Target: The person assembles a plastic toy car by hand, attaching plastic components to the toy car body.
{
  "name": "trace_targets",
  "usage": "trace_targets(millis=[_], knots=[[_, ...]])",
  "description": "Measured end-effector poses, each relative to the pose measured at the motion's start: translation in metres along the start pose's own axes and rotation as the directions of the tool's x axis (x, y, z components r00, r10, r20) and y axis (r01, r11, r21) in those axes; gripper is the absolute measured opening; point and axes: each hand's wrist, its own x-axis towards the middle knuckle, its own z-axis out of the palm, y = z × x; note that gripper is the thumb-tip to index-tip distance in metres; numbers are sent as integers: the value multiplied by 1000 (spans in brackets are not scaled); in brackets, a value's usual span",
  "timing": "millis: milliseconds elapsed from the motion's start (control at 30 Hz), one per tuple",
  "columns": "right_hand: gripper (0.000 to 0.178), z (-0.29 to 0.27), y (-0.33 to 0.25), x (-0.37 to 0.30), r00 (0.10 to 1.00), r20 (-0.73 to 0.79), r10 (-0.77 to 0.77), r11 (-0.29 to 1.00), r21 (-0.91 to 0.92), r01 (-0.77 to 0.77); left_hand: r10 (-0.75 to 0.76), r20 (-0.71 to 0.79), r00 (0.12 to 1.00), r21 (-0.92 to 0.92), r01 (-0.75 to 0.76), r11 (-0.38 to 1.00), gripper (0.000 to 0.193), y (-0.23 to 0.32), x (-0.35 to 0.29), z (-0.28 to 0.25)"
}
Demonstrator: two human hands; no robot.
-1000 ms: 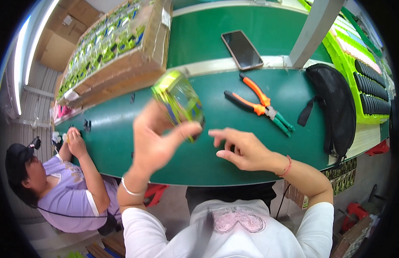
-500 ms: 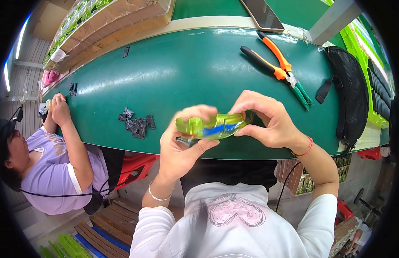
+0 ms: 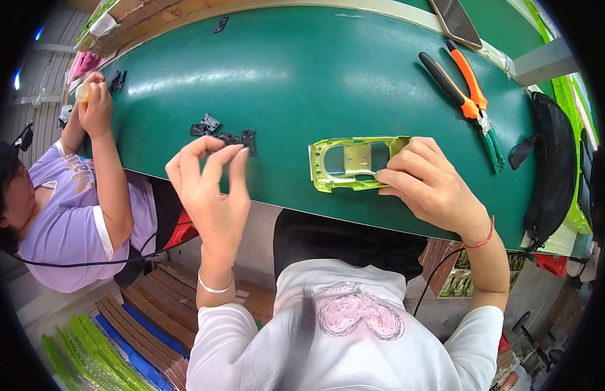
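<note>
In my right hand (image 3: 426, 179) is a lime-green toy car body (image 3: 322, 176), its open underside and clear window parts showing. Thumb and fingers grip it at the right end, hiding that part. My left hand (image 3: 211, 189) is raised at the table's near edge, fingers curved and apart with nothing visible between them. Its fingertips are right by a loose group of small black plastic parts (image 3: 249, 140), partly covering some of them; whether they touch one cannot be told.
Orange-and-black pliers (image 3: 468, 104) with green jaws lie on the green table (image 3: 302, 72). A black pouch (image 3: 553, 169) is at the right, a phone (image 3: 455, 23) at the far edge. At the left, a co-worker (image 3: 74, 202) holds a small yellowish item.
My left hand has let go of the car body and moved left to the black parts. The right hand keeps the car body, now turned to show its underside. The view has shifted.
</note>
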Motion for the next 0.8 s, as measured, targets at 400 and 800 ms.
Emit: trace_targets(millis=[400, 800], knots=[[30, 3, 1, -9, 997, -70, 19, 997, -75, -24, -30, 233, 972, -273, 95, 957, 19, 21, 4, 8], [23, 11, -4, -12, 998, -65, -17, 993, -115, 9, 460, 65, 886, -418, -394, 818, 32, 67, 8, 3]])
